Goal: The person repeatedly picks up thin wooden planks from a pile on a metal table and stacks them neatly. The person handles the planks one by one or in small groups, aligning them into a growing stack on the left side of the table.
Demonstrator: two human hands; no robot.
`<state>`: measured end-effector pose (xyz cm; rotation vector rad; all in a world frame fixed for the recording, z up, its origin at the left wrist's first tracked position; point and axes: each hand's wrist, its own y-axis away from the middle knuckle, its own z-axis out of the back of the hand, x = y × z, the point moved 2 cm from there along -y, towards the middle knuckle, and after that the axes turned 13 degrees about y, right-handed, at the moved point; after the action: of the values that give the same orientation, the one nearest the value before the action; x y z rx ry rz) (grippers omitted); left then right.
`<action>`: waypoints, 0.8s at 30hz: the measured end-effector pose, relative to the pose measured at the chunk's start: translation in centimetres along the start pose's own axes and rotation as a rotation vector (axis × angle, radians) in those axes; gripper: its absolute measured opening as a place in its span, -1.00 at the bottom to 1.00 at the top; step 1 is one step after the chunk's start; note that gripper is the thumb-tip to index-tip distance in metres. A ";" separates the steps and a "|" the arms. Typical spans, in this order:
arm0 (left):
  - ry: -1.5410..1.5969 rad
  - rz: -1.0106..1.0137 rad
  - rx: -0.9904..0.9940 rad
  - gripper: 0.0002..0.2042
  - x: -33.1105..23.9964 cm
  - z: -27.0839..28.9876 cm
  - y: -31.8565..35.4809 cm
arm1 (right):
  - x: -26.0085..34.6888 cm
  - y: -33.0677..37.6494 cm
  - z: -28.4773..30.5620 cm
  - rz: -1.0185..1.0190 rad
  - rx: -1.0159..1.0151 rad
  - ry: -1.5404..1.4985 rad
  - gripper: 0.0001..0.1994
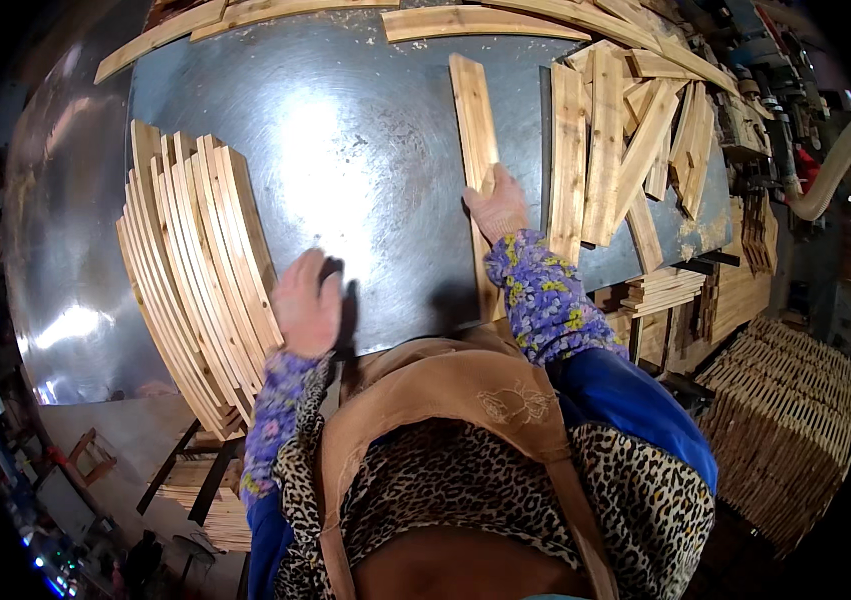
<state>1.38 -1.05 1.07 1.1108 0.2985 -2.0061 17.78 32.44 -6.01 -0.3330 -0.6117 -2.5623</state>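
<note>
My right hand is closed over a pale wooden board, its thumb at the board's left edge. That board points away from me on the grey metal tabletop, its near end close to my waist. My left hand holds nothing. Its fingers stretch forward with the thumb apart, just right of a row of wooden boards packed side by side. Whether this hand touches the nearest board, I cannot tell.
Right of my right hand lie several loose boards, some crossing at angles. More long boards lie along the far edge. Stacked wood strips stand at the lower right. A pale hose curves at the far right. Black metal bars jut out at the lower left.
</note>
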 end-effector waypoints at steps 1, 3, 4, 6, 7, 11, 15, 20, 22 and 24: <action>0.128 0.140 0.045 -0.42 -0.4 -2.9 -1.7 | 0.7 -0.2 -1.1 0.033 0.107 -0.374 -0.15; 0.731 0.375 0.269 -0.25 -1.3 -9.3 -5.1 | 1.6 -1.1 -1.5 0.064 0.220 -0.824 -0.15; 0.805 0.468 0.348 -0.15 -1.8 -11.9 -6.3 | 1.8 -1.6 -1.0 0.100 0.187 -0.731 -0.15; 1.156 0.690 0.224 -0.35 -1.8 -13.6 -6.8 | 0.1 -2.7 1.6 0.149 0.151 -0.234 -0.12; 1.113 0.658 0.196 -0.39 -2.0 -13.6 -7.3 | -2.0 -3.8 4.1 0.054 0.051 -0.059 -0.05; 0.553 0.354 0.113 -0.49 -4.2 -9.2 -4.9 | -9.1 -5.0 9.9 -0.201 -0.227 0.534 0.01; -0.129 0.482 -0.112 -0.63 -5.2 -3.0 1.5 | -12.8 -7.6 11.3 -0.231 -0.050 0.509 -0.23; -0.921 -0.001 -0.423 -0.52 -1.5 1.7 5.5 | -14.7 -10.0 11.6 -0.450 0.037 -0.389 -0.37; -0.628 0.157 -0.412 -0.45 -0.2 0.9 4.1 | -12.9 -8.6 9.8 -0.358 0.034 -0.974 -0.35; -0.495 0.088 -0.292 -0.26 -1.6 -2.4 1.4 | -9.1 -5.4 6.6 -0.144 0.040 -1.512 -0.26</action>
<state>4.29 0.23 1.18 0.4203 0.2647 -2.0046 23.65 43.44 -5.24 -2.2889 -1.1331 -1.9554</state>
